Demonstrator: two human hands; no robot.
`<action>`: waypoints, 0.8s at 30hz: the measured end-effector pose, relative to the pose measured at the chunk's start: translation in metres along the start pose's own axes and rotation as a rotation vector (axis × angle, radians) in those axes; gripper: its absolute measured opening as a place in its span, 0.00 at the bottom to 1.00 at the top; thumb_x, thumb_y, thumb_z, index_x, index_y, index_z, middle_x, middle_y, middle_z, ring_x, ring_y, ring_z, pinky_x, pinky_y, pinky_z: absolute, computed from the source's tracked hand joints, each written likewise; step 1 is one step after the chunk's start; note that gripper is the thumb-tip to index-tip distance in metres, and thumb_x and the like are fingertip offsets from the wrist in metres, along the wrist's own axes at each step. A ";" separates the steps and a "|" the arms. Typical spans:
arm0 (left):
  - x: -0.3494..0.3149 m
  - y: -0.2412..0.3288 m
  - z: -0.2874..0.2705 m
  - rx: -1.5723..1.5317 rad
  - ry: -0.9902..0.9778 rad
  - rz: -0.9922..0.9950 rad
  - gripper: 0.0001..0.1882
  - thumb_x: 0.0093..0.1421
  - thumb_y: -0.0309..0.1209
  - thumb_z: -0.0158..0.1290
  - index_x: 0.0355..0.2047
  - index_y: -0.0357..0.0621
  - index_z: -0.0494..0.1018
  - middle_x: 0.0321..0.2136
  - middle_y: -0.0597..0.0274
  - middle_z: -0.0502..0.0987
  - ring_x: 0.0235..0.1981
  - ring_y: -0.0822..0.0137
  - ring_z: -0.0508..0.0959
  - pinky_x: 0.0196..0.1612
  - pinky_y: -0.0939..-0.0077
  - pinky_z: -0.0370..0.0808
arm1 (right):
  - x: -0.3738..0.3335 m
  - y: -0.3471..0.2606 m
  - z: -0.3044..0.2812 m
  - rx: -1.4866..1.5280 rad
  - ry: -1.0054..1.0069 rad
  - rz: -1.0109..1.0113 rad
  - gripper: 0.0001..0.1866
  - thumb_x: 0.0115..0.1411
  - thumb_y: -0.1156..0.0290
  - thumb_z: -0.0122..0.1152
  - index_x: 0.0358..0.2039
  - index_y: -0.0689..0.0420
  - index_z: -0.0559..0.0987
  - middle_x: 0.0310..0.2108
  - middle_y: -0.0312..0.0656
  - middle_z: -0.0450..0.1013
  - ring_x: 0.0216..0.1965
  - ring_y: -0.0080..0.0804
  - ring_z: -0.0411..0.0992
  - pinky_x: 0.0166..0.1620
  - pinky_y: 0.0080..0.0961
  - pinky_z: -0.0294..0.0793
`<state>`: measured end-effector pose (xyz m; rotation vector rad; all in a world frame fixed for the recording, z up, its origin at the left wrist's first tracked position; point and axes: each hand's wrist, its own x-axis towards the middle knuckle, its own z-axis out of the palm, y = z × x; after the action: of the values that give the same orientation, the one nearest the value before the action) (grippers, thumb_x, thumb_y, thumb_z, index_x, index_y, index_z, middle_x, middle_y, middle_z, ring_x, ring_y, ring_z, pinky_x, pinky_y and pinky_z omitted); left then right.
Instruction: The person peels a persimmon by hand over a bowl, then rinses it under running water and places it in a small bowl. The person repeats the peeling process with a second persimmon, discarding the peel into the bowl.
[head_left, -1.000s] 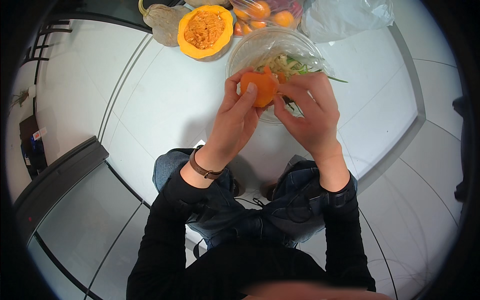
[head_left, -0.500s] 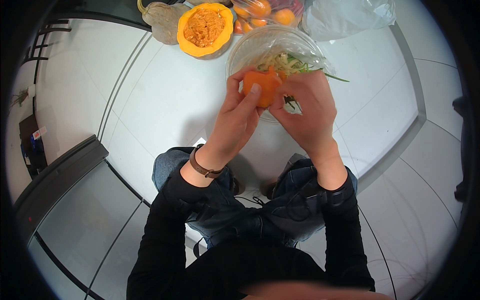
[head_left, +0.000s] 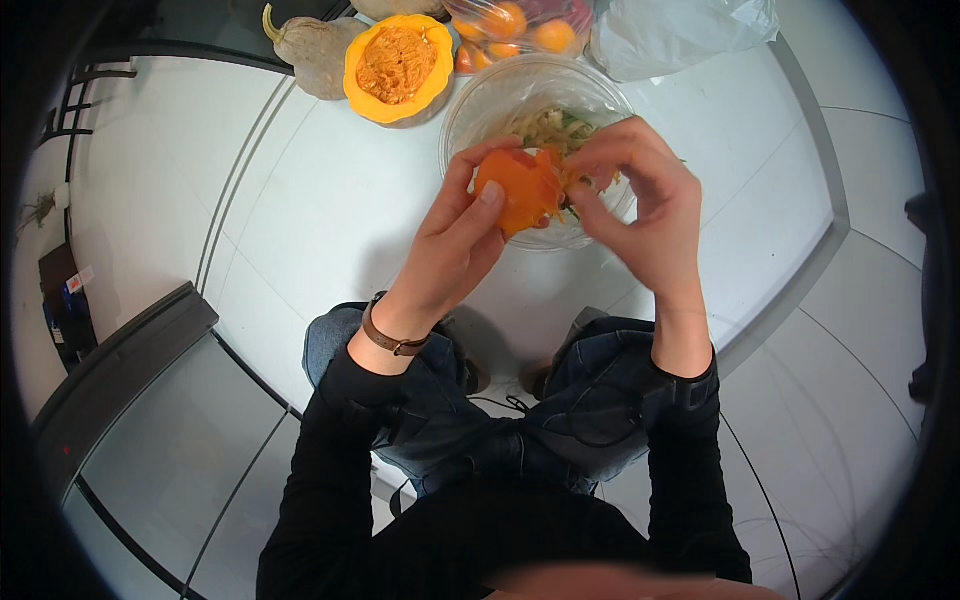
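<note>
Floor [head_left: 300,200], white and tiled, is stretching out beneath you, and your jeans [head_left: 335,335] are bending at the knees on either side of your feet. Ahead of you a clear bowl [head_left: 459,115] is standing on the white surface, its plastic lining crinkling around pale and green scraps [head_left: 550,128]. Beyond its far right rim a whitish plastic bag [head_left: 685,40] is slumping, and a clear bag of orange fruit [head_left: 520,28] is lying just behind the bowl. To the left of that bag a cut pumpkin [head_left: 398,72] is showing its seedy, stringy middle, and a pale brown squash [head_left: 318,58] is lying beside it, its stem pointing away to the left. Your left hand [head_left: 452,220] is closing firmly around an orange piece of produce [head_left: 512,190], thumb pressing on the near face, and is holding it above the bowl's near side. Your right hand [head_left: 655,200] is curling at the produce's ragged right edge, thumb and fingers bending close together; whether they are pinching anything you cannot tell. A brown strap [head_left: 392,342] is circling your left wrist, and thin orange shreds [head_left: 552,180] are fringing the torn edge.
</note>
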<state>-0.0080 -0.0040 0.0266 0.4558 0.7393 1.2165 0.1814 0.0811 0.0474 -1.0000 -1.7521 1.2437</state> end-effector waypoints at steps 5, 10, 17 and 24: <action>0.003 -0.005 0.001 0.046 0.078 0.077 0.25 0.77 0.36 0.41 0.71 0.45 0.53 0.67 0.53 0.62 0.68 0.59 0.63 0.70 0.59 0.61 | -0.004 -0.008 0.012 -0.297 0.035 -0.272 0.16 0.42 0.86 0.70 0.34 0.58 0.83 0.35 0.39 0.75 0.35 0.31 0.74 0.39 0.26 0.76; 0.003 -0.006 0.001 0.054 0.092 0.043 0.25 0.77 0.35 0.41 0.70 0.44 0.53 0.66 0.53 0.62 0.68 0.59 0.64 0.71 0.59 0.60 | -0.004 0.000 0.016 -0.331 0.071 -0.291 0.15 0.41 0.87 0.69 0.31 0.58 0.81 0.35 0.39 0.75 0.35 0.31 0.74 0.38 0.25 0.75; 0.005 -0.003 0.001 0.041 0.058 0.034 0.27 0.76 0.38 0.42 0.71 0.44 0.53 0.66 0.52 0.63 0.67 0.57 0.66 0.67 0.59 0.66 | -0.002 0.006 0.009 0.137 0.047 0.119 0.08 0.51 0.86 0.65 0.32 0.62 0.79 0.34 0.36 0.74 0.33 0.20 0.72 0.35 0.19 0.73; 0.006 0.004 -0.002 -0.037 0.027 0.020 0.32 0.75 0.46 0.45 0.71 0.42 0.53 0.66 0.50 0.64 0.62 0.50 0.72 0.61 0.61 0.72 | 0.002 0.012 0.000 0.574 0.151 0.332 0.05 0.60 0.87 0.56 0.34 0.66 0.78 0.37 0.33 0.74 0.33 0.16 0.69 0.38 0.15 0.69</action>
<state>-0.0113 0.0023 0.0259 0.4179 0.7353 1.2548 0.1829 0.0860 0.0361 -1.0205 -1.0388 1.7004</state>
